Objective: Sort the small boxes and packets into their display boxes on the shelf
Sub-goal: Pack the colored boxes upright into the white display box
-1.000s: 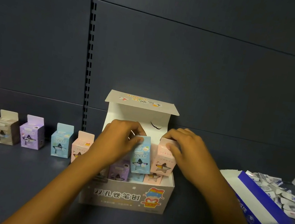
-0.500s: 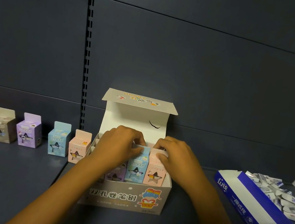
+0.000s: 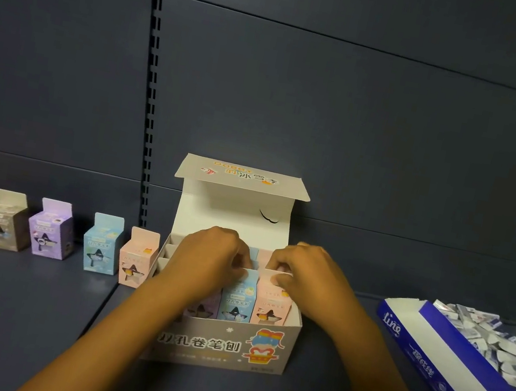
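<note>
A grey cardboard display box [image 3: 223, 344] with a flat lid standing open at its back sits in the middle of the dark blue-grey shelf [image 3: 22, 309]; thin white card walls split its inside into little rooms. A small light blue paper box [image 3: 236, 298] and a small pink paper box [image 3: 270, 306] stand upright side by side in the front row, touching; a small purple box [image 3: 201, 306] is just left of the blue one, half hidden by the arm. The left hand [image 3: 207, 259] has its fingers curled, pinching the top tab of the light blue box; the right hand [image 3: 304, 276] has its fingers curled too, pinching the top tab of the pink box; both boxes sit down inside the display box.

Four more small paper boxes stand in a row on the shelf to the left, each with a flat tab on top: a brown one [image 3: 3, 224], a purple one [image 3: 51, 233], a blue one [image 3: 102, 245] and a pink one [image 3: 136, 260]; the pink one is just beside the display box wall, and the others have gaps between them. On the right, well apart, lies a long blue and white cardboard tray [image 3: 448, 360], set at a slant; a heap of small shiny white and blue packets [image 3: 500, 338] lies behind it and spills to the right edge. Bare smooth shelf lies in front of the row and between the display box and the tray.
</note>
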A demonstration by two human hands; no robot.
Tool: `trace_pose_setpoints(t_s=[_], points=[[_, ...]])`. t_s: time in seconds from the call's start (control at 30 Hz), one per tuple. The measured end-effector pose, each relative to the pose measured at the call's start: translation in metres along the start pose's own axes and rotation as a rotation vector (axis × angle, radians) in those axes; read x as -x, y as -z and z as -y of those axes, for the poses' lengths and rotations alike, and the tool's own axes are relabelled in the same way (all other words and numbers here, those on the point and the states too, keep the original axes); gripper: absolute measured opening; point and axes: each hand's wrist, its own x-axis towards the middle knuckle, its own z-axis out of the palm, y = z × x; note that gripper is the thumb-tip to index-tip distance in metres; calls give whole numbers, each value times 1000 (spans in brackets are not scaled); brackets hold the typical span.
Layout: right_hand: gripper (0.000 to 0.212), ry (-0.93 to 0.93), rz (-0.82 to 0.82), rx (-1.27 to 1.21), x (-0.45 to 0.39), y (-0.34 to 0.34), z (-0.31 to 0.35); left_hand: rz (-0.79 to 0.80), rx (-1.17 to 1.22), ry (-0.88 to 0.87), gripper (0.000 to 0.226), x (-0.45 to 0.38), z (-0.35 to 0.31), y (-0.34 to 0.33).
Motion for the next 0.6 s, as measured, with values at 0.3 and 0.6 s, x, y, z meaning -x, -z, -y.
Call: trace_pose_setpoints(t_s=[0.3,0.6], points=[[19,-13,18,-13,-2,-10,0,18,20,6,18,0,3,-6],[18,-5,0,1,-2,-12,0,30,35,18,19,-1,3,-9]])
